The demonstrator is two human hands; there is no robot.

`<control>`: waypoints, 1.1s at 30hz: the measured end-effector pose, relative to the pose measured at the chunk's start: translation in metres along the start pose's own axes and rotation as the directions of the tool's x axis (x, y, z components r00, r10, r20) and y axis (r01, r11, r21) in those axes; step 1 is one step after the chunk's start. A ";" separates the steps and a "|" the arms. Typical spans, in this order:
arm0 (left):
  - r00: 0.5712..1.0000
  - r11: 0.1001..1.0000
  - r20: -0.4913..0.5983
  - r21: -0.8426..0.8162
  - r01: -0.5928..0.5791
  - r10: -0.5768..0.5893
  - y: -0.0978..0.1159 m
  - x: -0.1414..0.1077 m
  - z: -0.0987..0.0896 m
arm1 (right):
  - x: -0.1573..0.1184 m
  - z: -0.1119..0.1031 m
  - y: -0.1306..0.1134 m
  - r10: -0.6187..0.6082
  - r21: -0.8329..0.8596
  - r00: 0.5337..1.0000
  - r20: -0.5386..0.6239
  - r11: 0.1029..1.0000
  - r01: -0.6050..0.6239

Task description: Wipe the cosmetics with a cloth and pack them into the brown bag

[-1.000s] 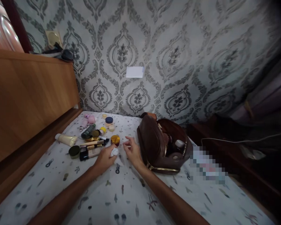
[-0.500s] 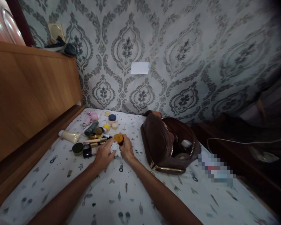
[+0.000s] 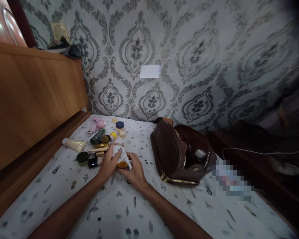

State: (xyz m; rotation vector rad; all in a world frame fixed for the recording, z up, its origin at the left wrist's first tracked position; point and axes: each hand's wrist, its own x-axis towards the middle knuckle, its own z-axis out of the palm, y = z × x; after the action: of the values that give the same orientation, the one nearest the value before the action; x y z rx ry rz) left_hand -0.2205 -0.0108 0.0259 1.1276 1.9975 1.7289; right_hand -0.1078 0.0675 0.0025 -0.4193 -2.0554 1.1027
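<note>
Between my two hands is a small jar with a gold-amber lid (image 3: 122,164), partly covered by a crumpled white wipe (image 3: 119,153). My left hand (image 3: 110,162) is closed on the wipe and presses it over the jar. The jar sits in my right hand (image 3: 136,171), its fingers curled round the side. Just left of my left hand lie a black-capped foundation bottle (image 3: 93,162), some slim gold and beige cosmetic sticks (image 3: 99,148) and a round dark-green-lidded jar (image 3: 82,158).
Farther back lie a cream tube (image 3: 74,144), a dark green bottle (image 3: 97,136), a navy-lidded jar (image 3: 119,125) and pink containers (image 3: 100,124). An unzipped brown bag (image 3: 168,152) stands at right. A wooden cabinet (image 3: 35,96) borders the left; a patterned wall (image 3: 137,49) rises behind.
The jar has come toward me and tilted in my right hand. My left hand has brought the wipe up over it, so less of the gold lid shows.
</note>
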 end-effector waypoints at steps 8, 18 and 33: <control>0.999 0.999 -0.047 -0.047 0.025 -0.027 -0.003 -0.001 0.002 | 0.006 0.004 0.010 0.237 0.460 0.971 0.012 0.861 -0.216; 0.965 0.977 0.177 0.048 -0.206 0.195 -0.001 -0.017 0.010 | 0.009 -0.005 0.014 0.243 0.443 0.967 -0.075 0.877 -0.186; 0.978 0.963 -0.077 -0.203 0.177 -0.196 -0.009 0.001 0.003 | 0.012 -0.010 0.013 0.322 0.845 0.872 0.369 0.274 -0.459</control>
State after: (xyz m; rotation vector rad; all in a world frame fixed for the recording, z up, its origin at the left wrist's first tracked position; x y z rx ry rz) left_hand -0.2221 -0.0079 0.0170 0.7801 1.8689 1.8619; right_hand -0.1091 0.0882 0.0013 -0.2571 -1.0583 2.4376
